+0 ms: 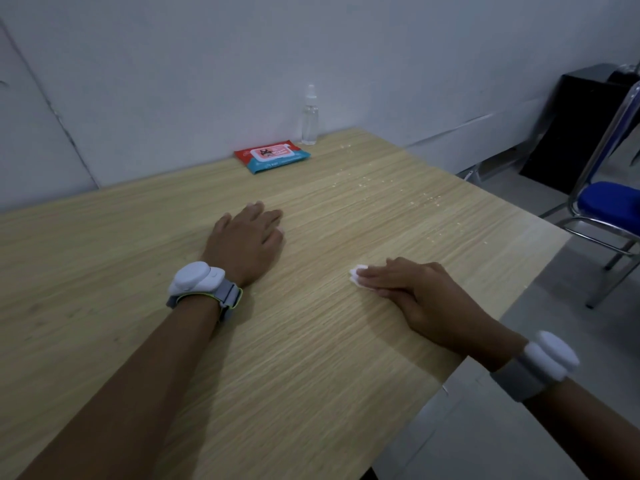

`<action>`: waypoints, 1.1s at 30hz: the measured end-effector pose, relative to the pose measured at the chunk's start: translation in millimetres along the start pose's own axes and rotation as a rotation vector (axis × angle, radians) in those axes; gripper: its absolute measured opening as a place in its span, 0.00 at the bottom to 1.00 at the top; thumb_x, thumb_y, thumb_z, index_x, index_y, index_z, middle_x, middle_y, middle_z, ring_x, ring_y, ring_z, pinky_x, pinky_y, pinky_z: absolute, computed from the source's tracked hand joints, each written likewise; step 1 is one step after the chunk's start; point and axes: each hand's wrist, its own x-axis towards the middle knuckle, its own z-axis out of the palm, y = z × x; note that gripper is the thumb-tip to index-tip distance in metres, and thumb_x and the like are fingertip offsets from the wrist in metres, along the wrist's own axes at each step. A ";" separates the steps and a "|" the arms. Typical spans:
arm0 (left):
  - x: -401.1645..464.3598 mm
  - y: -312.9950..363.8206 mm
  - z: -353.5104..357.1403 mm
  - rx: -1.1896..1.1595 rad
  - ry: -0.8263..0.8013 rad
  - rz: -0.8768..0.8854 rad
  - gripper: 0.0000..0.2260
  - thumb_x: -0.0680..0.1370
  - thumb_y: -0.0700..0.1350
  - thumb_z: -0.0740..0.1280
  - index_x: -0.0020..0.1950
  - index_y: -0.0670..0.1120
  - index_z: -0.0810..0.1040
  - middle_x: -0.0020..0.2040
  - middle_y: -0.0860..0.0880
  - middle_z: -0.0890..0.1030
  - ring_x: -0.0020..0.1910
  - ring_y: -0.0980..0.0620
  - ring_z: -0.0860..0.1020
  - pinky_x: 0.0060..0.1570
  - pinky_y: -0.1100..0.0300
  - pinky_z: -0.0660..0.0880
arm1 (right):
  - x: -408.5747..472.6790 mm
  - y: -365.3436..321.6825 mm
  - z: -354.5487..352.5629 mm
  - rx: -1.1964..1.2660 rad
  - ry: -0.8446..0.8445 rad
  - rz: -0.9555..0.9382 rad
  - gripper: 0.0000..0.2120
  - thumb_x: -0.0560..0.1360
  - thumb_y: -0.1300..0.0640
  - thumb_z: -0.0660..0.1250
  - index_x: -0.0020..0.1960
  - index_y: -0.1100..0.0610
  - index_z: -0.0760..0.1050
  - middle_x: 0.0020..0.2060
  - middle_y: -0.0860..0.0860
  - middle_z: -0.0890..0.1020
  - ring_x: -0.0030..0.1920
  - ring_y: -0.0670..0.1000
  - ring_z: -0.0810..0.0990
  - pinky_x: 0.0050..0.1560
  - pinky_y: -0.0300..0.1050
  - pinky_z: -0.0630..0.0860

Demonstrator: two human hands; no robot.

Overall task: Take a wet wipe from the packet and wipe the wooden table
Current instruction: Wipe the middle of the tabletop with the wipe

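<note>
Both hands lie on the bench [311, 358]: left hand [247, 242] flat, fingers together; right hand [420, 294], near the right edge, presses the wet wipe [358, 277] with straight fingers pointing left.

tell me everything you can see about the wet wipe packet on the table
The wet wipe packet is a soft, flat plastic pouch, red on top and teal along its near edge, with a white resealable flap that carries a dark cartoon figure. The flap looks closed. It lies flat at the far edge of the wooden table, close to the wall, just left of a clear spray bottle. Neither hand touches it.
</note>
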 end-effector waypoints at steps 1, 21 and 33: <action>-0.3 0.3 0.3 0.001 0.001 0.003 0.21 0.86 0.56 0.54 0.80 0.56 0.65 0.82 0.50 0.60 0.82 0.51 0.56 0.79 0.45 0.52 | -2.1 4.8 -3.8 -0.013 0.014 -0.007 0.20 0.78 0.70 0.70 0.65 0.53 0.82 0.64 0.45 0.83 0.65 0.42 0.81 0.73 0.46 0.71; 15.4 -10.6 2.3 0.062 -0.057 0.002 0.24 0.85 0.60 0.49 0.81 0.60 0.58 0.83 0.53 0.56 0.82 0.53 0.54 0.79 0.46 0.51 | 84.4 45.9 4.6 -0.464 -0.049 0.287 0.23 0.86 0.54 0.53 0.78 0.61 0.66 0.77 0.56 0.70 0.75 0.55 0.69 0.79 0.52 0.59; 60.7 -33.0 5.9 0.040 -0.061 -0.009 0.24 0.84 0.60 0.53 0.81 0.60 0.61 0.83 0.52 0.57 0.81 0.50 0.57 0.78 0.50 0.53 | 138.3 59.6 12.1 -0.340 -0.050 0.303 0.22 0.87 0.54 0.50 0.80 0.54 0.65 0.78 0.48 0.69 0.78 0.46 0.65 0.81 0.47 0.53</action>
